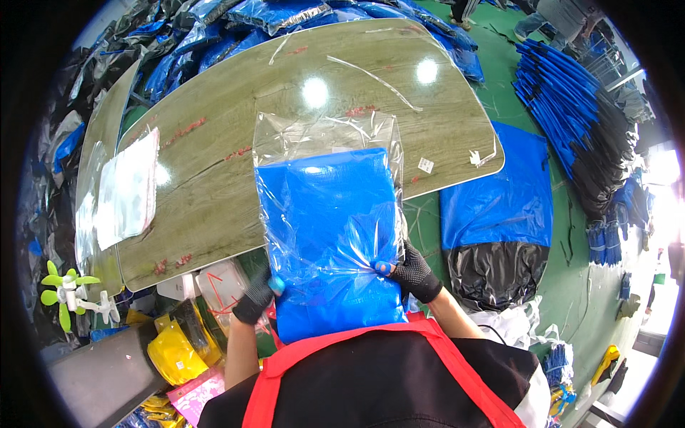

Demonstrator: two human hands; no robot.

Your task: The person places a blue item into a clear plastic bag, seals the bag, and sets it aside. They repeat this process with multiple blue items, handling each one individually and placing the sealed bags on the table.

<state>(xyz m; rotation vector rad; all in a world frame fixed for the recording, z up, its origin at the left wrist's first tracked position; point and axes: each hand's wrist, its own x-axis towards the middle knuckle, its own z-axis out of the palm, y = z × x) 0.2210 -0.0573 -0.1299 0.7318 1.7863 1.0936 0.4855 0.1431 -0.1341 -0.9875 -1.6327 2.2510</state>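
A folded blue plastic sheet (pixel 321 214) sits mostly inside a clear plastic bag (pixel 330 131), held in front of my body at the table's near edge. Its lower end reaches down close to my apron. My left hand (pixel 258 296), in a dark glove with light blue fingertips, grips the lower left edge of the sheet with the thumb on top. On the other side, my right hand (pixel 415 275), gloved alike, pinches the bag's right side, and creases fan out from its thumb. The fingers beneath the bundle are hidden.
A wood-patterned table (pixel 235 135) carries a stack of clear bags (pixel 130 189) at its left and tape scraps. Blue bundles (pixel 278 14) lie behind it. On the green floor to the right are a blue and black bag (pixel 497 214) and a large pile (pixel 571 114). A small fan (pixel 70 292) stands left.
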